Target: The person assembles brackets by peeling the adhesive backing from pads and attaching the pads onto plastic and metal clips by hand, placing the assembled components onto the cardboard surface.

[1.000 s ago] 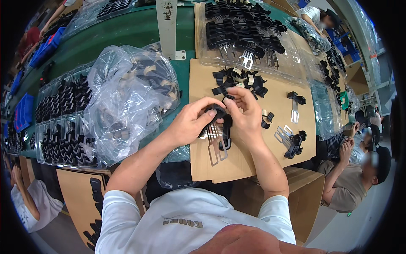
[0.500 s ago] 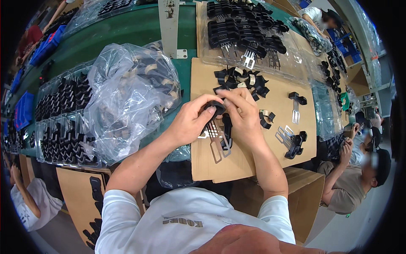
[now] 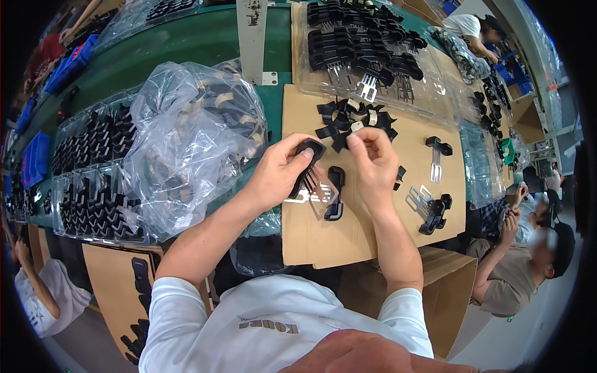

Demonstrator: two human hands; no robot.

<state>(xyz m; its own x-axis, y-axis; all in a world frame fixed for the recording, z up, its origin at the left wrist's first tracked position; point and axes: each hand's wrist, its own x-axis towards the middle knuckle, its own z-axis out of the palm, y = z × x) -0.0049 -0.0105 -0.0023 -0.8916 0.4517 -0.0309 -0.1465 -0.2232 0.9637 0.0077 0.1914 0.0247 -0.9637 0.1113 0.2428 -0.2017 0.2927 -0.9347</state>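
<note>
Left hand [image 3: 277, 174]: fingers closed around a black plastic clip housing [image 3: 306, 163] whose metal prongs [image 3: 314, 189] point downward. Right hand [image 3: 373, 163]: fingertips pinched narrow on a small pale piece [image 3: 356, 127], just right of the housing. Directly below the grip: a loose black clip [image 3: 336, 193] on the cardboard sheet [image 3: 348, 239]. Just beyond: heap of black clips with pale tabs [image 3: 354, 118]. Right of it: finished pronged parts [image 3: 432, 208]. Far left: clear bag [image 3: 193, 143]. Farthest: clear tray [image 3: 367, 50]. Risk: the pinched piece, barely held, could slip into the heap; thin prongs may bend under pressure.
</note>
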